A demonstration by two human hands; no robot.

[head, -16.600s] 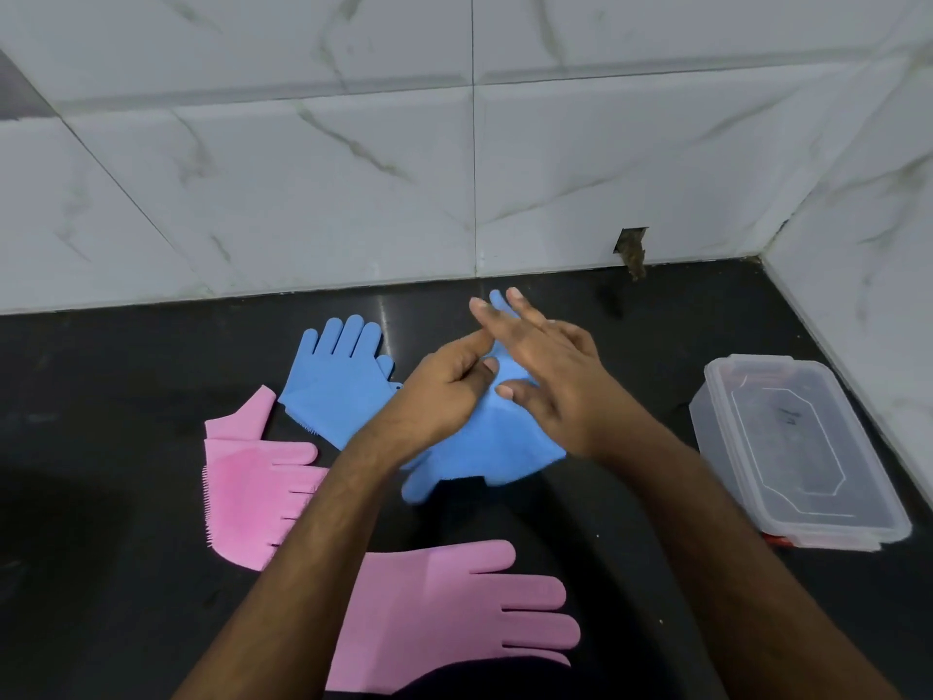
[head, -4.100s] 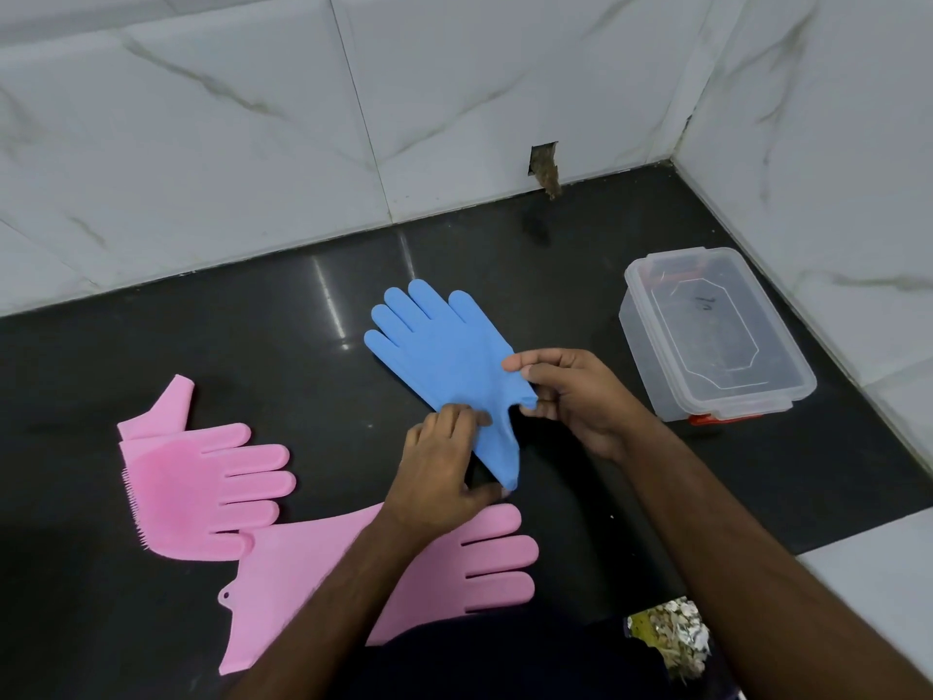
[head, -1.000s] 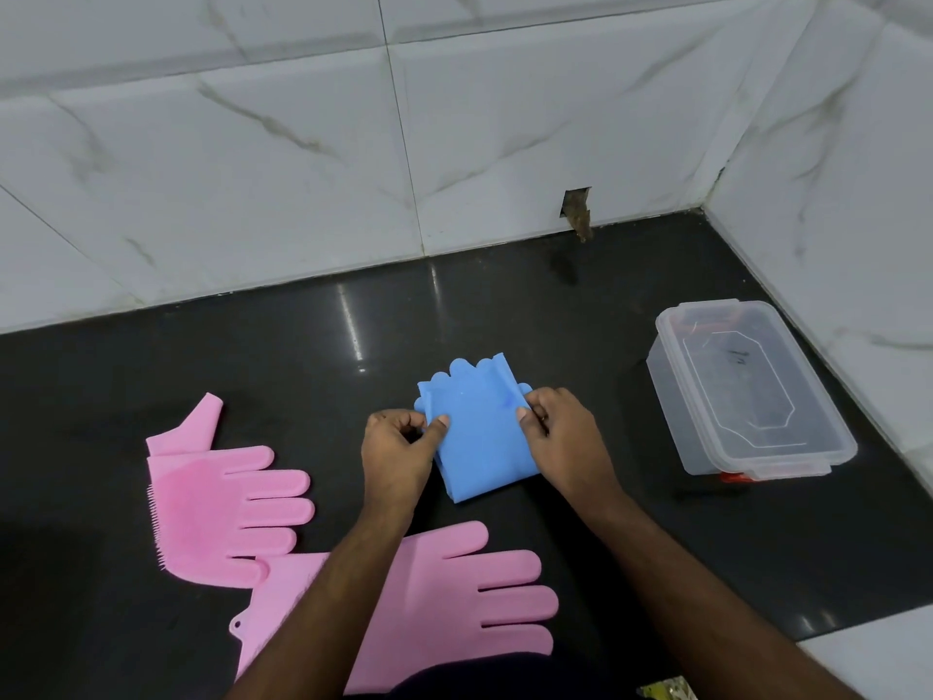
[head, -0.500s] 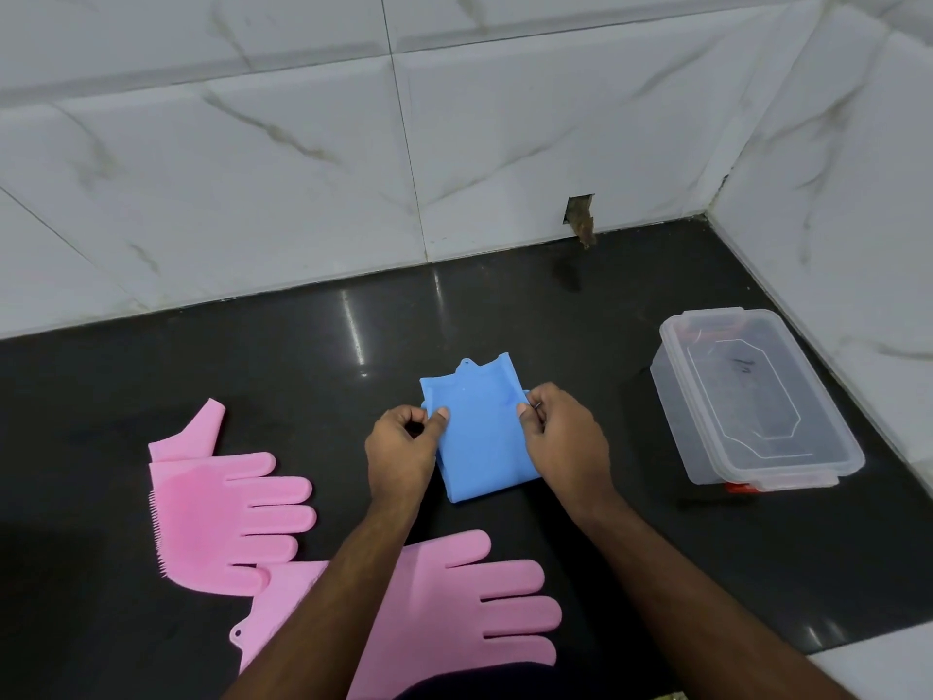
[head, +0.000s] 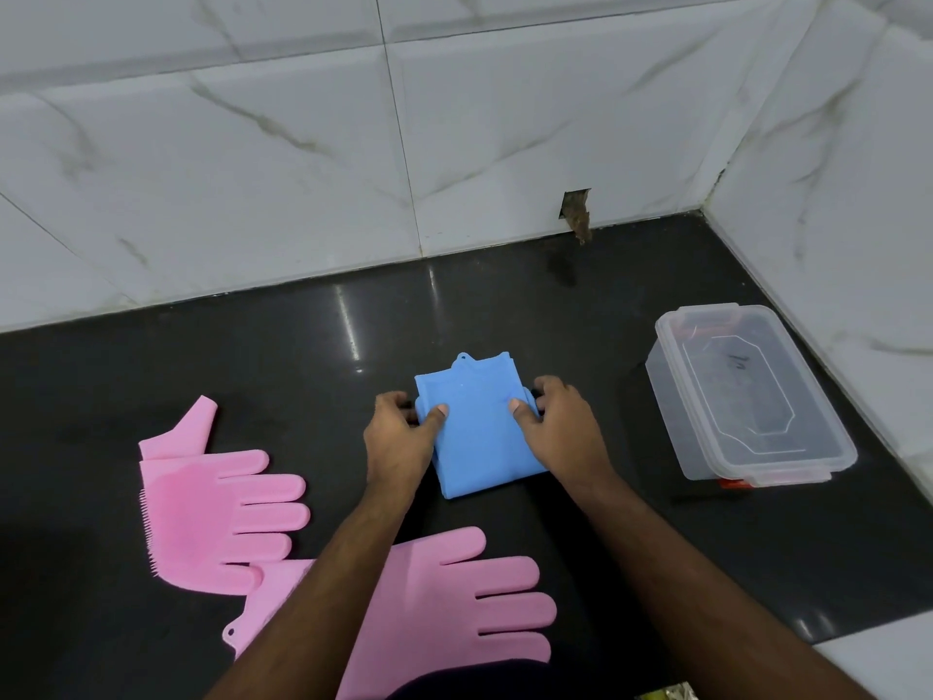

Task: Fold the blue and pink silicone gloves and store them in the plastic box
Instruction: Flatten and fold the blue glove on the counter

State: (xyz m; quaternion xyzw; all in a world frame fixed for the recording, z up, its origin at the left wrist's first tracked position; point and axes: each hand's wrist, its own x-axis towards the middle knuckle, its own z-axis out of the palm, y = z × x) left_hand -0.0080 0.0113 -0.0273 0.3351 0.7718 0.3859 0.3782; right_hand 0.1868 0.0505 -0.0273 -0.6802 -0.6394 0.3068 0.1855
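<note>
Left hand [head: 399, 437] and right hand [head: 560, 426] pinch opposite side edges of the folded blue silicone gloves [head: 477, 426] on the black counter [head: 580, 522], likely keeping the springy fold flat before the lidded clear plastic box [head: 747, 396] nearby.

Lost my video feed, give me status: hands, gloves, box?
Left hand and right hand pinch folded blue gloves. Two pink gloves flat, unfolded. Plastic box lidded, nothing blocking.
</note>
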